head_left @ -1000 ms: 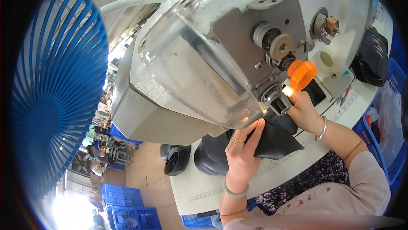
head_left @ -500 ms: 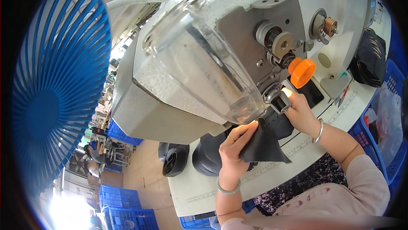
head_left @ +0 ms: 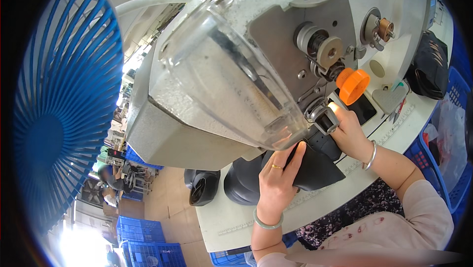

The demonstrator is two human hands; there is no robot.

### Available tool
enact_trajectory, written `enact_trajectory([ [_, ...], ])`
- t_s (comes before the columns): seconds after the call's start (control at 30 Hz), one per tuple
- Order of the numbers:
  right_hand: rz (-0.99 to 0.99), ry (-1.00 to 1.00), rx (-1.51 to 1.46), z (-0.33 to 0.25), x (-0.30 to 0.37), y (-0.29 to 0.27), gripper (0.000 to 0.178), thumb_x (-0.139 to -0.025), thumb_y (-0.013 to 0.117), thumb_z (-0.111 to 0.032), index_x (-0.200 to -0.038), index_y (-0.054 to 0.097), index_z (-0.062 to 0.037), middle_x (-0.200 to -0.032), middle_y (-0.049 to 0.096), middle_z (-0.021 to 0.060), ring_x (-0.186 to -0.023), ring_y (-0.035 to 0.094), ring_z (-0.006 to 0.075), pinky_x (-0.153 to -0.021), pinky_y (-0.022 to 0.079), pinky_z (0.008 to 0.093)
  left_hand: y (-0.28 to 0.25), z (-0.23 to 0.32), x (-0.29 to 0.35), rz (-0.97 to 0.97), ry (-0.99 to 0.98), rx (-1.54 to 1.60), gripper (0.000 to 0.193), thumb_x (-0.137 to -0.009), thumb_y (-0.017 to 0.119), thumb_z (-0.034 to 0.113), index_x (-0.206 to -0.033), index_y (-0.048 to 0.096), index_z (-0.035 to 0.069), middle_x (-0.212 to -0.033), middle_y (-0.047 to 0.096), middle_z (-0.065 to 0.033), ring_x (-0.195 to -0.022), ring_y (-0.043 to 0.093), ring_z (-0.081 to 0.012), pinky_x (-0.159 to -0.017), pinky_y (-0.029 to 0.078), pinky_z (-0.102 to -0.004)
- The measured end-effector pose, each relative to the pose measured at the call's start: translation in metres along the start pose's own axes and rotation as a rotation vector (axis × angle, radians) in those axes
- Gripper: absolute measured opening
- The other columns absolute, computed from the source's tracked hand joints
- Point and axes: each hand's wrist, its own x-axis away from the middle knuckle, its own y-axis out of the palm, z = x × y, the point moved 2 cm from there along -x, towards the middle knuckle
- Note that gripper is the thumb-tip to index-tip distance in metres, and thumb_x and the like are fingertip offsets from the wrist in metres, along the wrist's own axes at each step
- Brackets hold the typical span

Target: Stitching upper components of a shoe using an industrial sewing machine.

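Observation:
A large light-grey sewing machine (head_left: 212, 143) fills the middle of the view, with a clear guard over its needle end. Under it lies a black leather piece (head_left: 320, 168), its free corner spreading toward my body. My left hand (head_left: 278, 183), with a gold ring, grips the leather's left edge, index and middle fingers stretched along it; the thumb is hidden. My right hand (head_left: 351, 134) has its curled fingers on the far right part of the leather, beside a metal thread guide (head_left: 323, 119); its fingertips are partly hidden. The needle cannot be seen.
An orange knob (head_left: 354, 87) juts from the machine above my right hand. Black shoe parts (head_left: 203, 187) lie at the table's left; another (head_left: 427, 67) sits far right. Small scissors (head_left: 398, 111) rest near a ruler strip. A blue fan (head_left: 69, 109) stands left, blue crates (head_left: 140, 230) below.
My left hand has turned more upright, its fingers now lying along the leather. The leather's free corner has swung right and up. My right hand has barely moved.

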Motion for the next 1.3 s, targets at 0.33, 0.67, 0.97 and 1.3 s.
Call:
enact_trajectory([
  [0.33, 0.035, -0.057, 0.043, -0.007, 0.001, 0.0, 0.032, -0.099, 0.064, -0.025, -0.112, 0.059, 0.004, -0.072, 0.064, 0.0201, -0.064, 0.064, 0.0366, -0.057, 0.048, 0.0399, -0.001, -0.008, -0.001, 0.016, -0.045, 0.032, 0.05, -0.066, 0.065, -0.01, -0.114, 0.075, 0.001, -0.116, 0.071, -0.0151, -0.107, 0.071, -0.033, -0.093, 0.057, -0.0362],
  [0.67, 0.073, -0.069, 0.031, -0.006, -0.003, 0.004, 0.03, -0.099, 0.063, -0.025, -0.108, 0.06, 0.0033, -0.067, 0.06, 0.0197, -0.06, 0.061, 0.0363, -0.054, 0.045, 0.0398, 0.0, -0.022, -0.001, 0.013, -0.008, 0.097, 0.056, -0.063, 0.068, -0.01, -0.116, 0.074, 0.003, -0.11, 0.069, -0.0128, -0.104, 0.071, -0.0313, -0.09, 0.057, -0.0352],
  [0.97, 0.072, -0.096, 0.087, -0.004, -0.006, 0.005, 0.031, -0.1, 0.062, -0.027, -0.101, 0.058, 0.0036, -0.066, 0.059, 0.0198, -0.059, 0.06, 0.0355, -0.054, 0.045, 0.041, -0.007, -0.003, -0.004, -0.009, -0.023, -0.09, 0.061, -0.059, 0.068, -0.008, -0.12, 0.072, 0.003, -0.111, 0.067, -0.0135, -0.099, 0.069, -0.0327, -0.089, 0.055, -0.0375],
  [1.3, -0.09, 0.034, 0.064, 0.009, -0.016, -0.001, 0.04, -0.1, 0.06, -0.033, -0.089, 0.058, 0.005, -0.066, 0.058, 0.0207, -0.058, 0.059, 0.0327, -0.056, 0.046, 0.0414, -0.003, -0.006, 0.004, -0.031, -0.074, 0.1, 0.047, -0.072, 0.068, -0.008, -0.119, 0.071, -0.003, -0.118, 0.068, -0.0168, -0.109, 0.068, -0.0346, -0.098, 0.053, -0.0386],
])
